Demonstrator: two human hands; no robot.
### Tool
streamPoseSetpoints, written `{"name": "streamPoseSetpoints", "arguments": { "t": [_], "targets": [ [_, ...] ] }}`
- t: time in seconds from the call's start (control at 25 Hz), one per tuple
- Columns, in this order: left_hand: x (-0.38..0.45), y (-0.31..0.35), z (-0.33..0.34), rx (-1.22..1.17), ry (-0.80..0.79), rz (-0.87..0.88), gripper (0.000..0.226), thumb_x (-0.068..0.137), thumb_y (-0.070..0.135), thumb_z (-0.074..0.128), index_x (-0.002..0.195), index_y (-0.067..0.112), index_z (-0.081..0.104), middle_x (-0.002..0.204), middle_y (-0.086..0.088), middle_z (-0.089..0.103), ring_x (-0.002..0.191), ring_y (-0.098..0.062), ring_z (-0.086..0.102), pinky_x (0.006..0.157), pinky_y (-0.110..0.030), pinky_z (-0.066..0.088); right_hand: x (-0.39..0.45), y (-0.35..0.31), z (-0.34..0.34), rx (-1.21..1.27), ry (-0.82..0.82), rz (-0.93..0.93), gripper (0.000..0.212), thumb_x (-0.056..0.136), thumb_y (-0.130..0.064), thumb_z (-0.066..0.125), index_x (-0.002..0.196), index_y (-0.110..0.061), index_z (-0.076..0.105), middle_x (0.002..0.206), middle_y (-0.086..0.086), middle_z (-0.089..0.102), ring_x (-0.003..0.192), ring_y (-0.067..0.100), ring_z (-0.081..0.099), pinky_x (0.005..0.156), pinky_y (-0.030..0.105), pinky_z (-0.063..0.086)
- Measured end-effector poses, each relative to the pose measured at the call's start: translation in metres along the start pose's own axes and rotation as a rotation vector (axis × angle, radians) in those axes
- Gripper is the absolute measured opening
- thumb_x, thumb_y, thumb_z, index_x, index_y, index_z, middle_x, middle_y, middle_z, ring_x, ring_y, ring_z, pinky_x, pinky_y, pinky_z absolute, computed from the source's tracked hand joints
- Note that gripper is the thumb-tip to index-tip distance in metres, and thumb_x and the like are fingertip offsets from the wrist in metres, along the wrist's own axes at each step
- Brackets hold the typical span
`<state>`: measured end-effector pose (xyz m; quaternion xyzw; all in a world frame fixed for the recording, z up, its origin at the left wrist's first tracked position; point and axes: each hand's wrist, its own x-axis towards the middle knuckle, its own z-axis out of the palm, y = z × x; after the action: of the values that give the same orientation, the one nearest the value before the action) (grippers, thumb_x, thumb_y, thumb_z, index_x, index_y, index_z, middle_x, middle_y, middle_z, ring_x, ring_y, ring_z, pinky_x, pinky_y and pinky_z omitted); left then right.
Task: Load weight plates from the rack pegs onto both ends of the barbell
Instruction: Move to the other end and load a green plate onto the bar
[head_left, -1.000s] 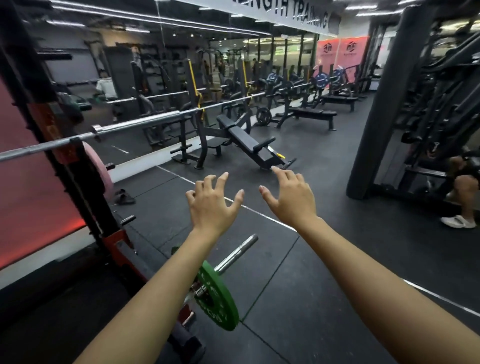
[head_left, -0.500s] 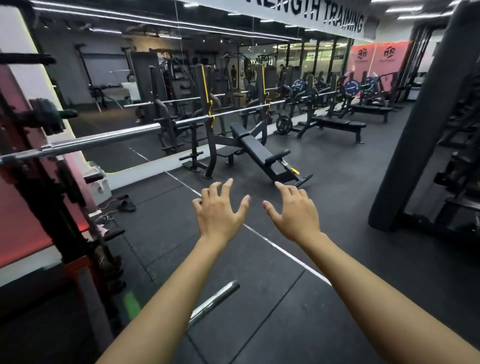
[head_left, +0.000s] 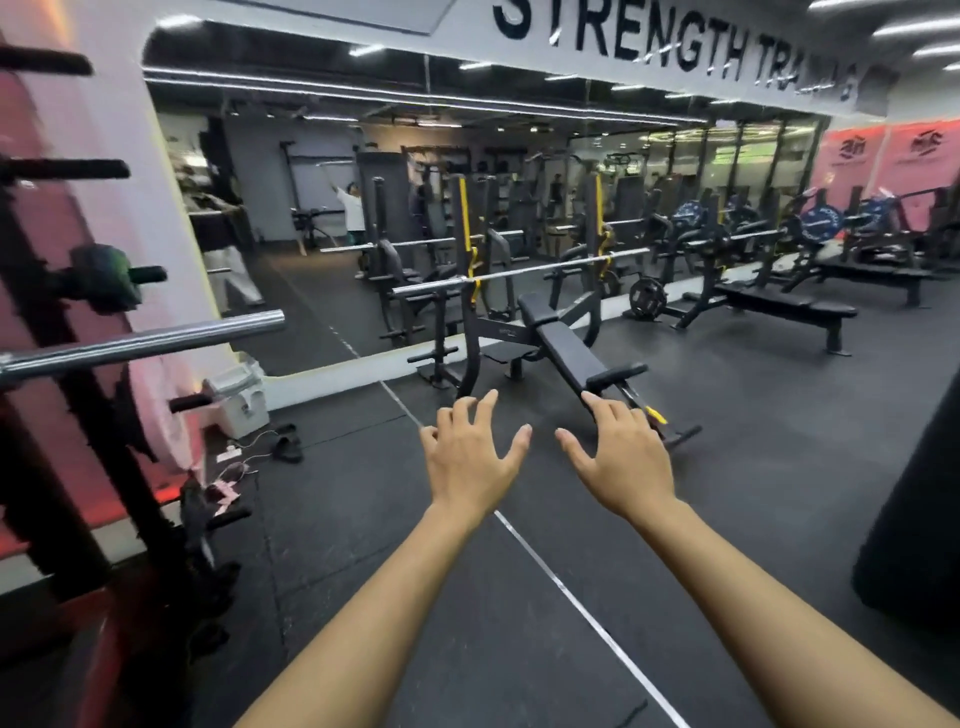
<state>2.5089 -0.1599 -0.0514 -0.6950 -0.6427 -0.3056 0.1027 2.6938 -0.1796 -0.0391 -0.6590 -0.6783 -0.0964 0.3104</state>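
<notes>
Both hands, left hand (head_left: 470, 457) and right hand (head_left: 621, 457), spread empty above black rubber floor (head_left: 727, 467), mirror wall (head_left: 415, 208) ahead

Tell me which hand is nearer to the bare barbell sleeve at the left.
Left. The left hand is right of and below the barbell sleeve, touching nothing; the right hand is farther right.

Your barbell sleeve (head_left: 156, 338) at left is shiny chrome, and the floor (head_left: 519, 649) is dark grey with a white line (head_left: 571, 592). Upper right, the plates (head_left: 821, 223) are blue and the bench uprights (head_left: 465, 234) have yellow strips.

Gym: benches (head_left: 569, 353), barbells (head_left: 140, 340), racks.
</notes>
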Motion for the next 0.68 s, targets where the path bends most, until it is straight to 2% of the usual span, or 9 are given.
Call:
{"name": "streamPoseSetpoints", "arguments": {
  "t": [0.28,0.68],
  "targets": [
    [0.086,0.012,0.058,0.129,0.057,-0.248,0.072,0.091,0.072,0.031,0.148,0.029,0.038,0.139,0.003,0.048,0.123,-0.02,0.042,0.094,-0.04,0.032,0.131,0.032,0.074,0.137,-0.121,-0.222,0.067,0.092,-0.06,0.044,0.145,-0.02,0.039,0.138,-0.002,0.051,0.12,0.023,0.046,0.093,0.039,0.045],
    [0.224,-0.074,0.152,0.242,0.098,-0.465,0.072,0.091,0.072,0.03,0.148,0.029,0.036,0.139,0.002,0.047,0.124,-0.02,0.042,0.097,-0.042,0.031,0.298,0.0,0.218,0.209,-0.229,-0.442,0.067,0.094,-0.06,0.041,0.147,-0.02,0.035,0.138,0.0,0.05,0.122,0.023,0.045,0.095,0.038,0.043]
  ]
}}
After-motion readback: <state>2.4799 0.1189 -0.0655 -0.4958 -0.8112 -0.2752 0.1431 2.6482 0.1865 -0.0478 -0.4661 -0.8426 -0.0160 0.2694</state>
